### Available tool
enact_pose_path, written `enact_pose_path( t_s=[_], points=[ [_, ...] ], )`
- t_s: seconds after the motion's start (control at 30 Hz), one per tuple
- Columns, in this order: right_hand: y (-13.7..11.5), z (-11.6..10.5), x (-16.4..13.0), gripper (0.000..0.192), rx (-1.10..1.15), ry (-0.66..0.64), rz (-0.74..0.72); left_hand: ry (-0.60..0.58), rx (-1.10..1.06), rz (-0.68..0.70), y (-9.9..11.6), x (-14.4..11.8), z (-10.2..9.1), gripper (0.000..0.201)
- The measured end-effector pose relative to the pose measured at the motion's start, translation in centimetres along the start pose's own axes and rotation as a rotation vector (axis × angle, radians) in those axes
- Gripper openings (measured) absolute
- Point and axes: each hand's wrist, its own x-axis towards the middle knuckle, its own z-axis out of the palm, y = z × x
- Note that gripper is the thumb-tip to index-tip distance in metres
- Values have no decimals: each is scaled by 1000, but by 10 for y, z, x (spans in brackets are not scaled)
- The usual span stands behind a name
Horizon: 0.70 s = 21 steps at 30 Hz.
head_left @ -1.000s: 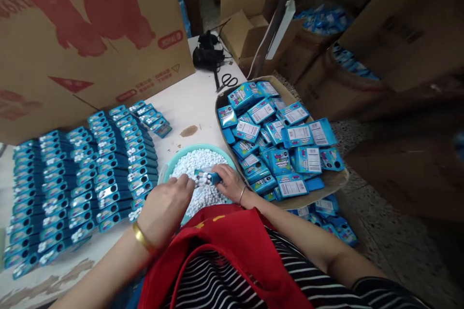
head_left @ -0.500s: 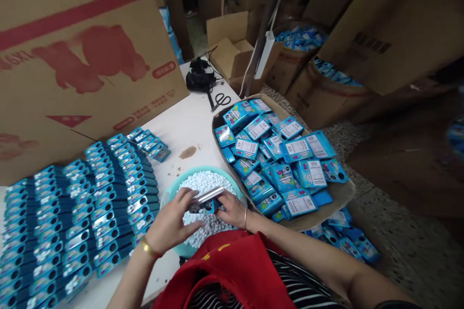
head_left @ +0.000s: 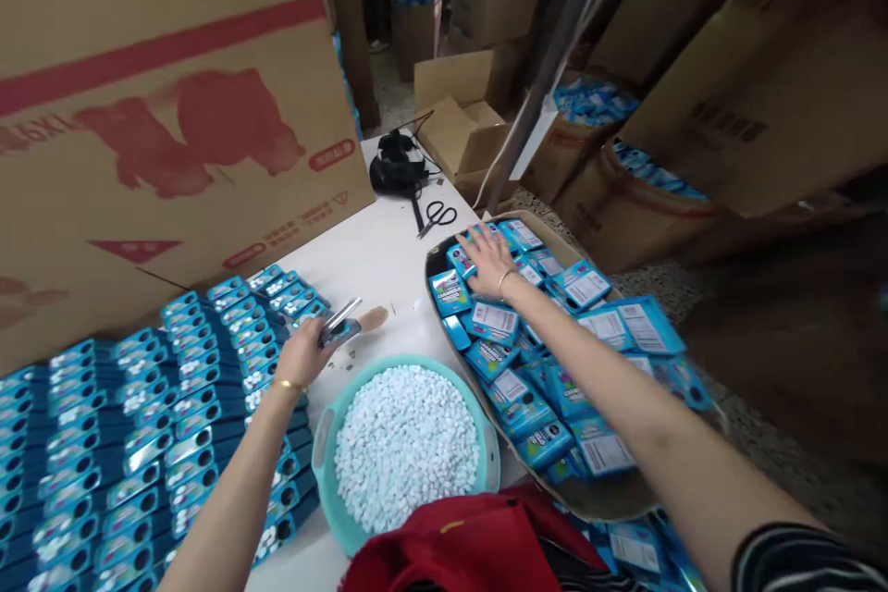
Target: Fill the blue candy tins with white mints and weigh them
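My left hand (head_left: pixel 305 353) is closed around a shiny silver metal tube (head_left: pixel 342 318), at the right end of the rows of blue candy boxes (head_left: pixel 201 388). A small blue box (head_left: pixel 347 333) shows just under the tube, close to my fingers. My right hand (head_left: pixel 487 261) lies with fingers spread over the loose blue boxes (head_left: pixel 494 322) in an open carton (head_left: pixel 628 504). Between my arms stands a turquoise basin (head_left: pixel 326 453) full of small white pellets (head_left: pixel 409 439).
A large printed carton (head_left: pixel 173 111) stands behind the rows. Scissors (head_left: pixel 437 216) and a black strapped device (head_left: pixel 399 168) lie at the table's far end. A metal post (head_left: pixel 555 83) rises behind the carton of boxes. More filled cartons (head_left: pixel 628 203) stand on the floor.
My hands have parted from over the basin. The left went up and left with the metal tube; the right went up and right onto the loose boxes.
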Motion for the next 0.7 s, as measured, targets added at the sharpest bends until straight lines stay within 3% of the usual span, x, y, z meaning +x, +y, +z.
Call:
enact_pose_path(
  t_s=[0.07, 0.13, 0.23, 0.37, 0.43, 0.53, 0.6, 0.7],
  points=[
    [10, 8, 17, 82, -122, -169, -85, -92, 79, -70, -19, 14, 10, 25],
    [12, 17, 23, 83, -190, -235, -109, -153, 113, -136, -33, 22, 19, 23],
    [12, 22, 20, 83, -215, -157, -79, -136, 98, -180, -46, 24, 29, 30],
    [14, 11, -6, 77, -53, 17, -17, 57, -31, -124, -45, 5, 33, 48],
    [9, 3, -31, 79, 145, 131, -1, 71, -153, -70, -34, -19, 29, 45],
    [-13, -7, -80, 87, 530, 240, 48, -89, -327, 11, -9, -78, 16, 37],
    [-33, -12, -115, 88, 836, 207, 114, -226, -378, 21, 9, -127, 5, 33],
    [-60, -15, -161, 70, 1324, 42, 270, -357, -351, -46, 32, -197, -3, 30]
  ],
)
